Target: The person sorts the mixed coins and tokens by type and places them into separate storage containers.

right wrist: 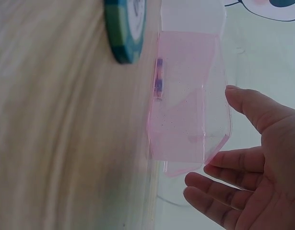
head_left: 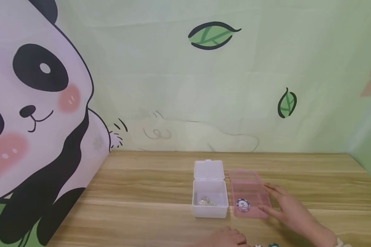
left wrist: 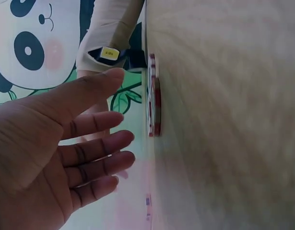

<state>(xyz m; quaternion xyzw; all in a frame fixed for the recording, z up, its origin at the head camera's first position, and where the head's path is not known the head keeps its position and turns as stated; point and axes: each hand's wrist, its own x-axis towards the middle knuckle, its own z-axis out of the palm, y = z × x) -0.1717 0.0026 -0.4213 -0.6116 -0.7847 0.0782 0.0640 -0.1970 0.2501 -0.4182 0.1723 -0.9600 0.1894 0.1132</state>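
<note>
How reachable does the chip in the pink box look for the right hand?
Probably yes: the right hand is at the edge of the pink box, whose lid looks folded back, so the chip seems free from above.

Left grip (left wrist: 65, 153) relaxed, thumb and fingers extended and apart, near red-edged discs (left wrist: 157, 108) lying flat on the surface (left wrist: 233, 124). Beyond: sleeved arm (left wrist: 113, 26), dark wrist strap (left wrist: 134, 59) with yellow label (left wrist: 110, 52); printed panda (left wrist: 32, 60) on the backdrop (left wrist: 65, 43). Low in view, a blue-marked disc (left wrist: 148, 207), edge-on, blurred.
</note>
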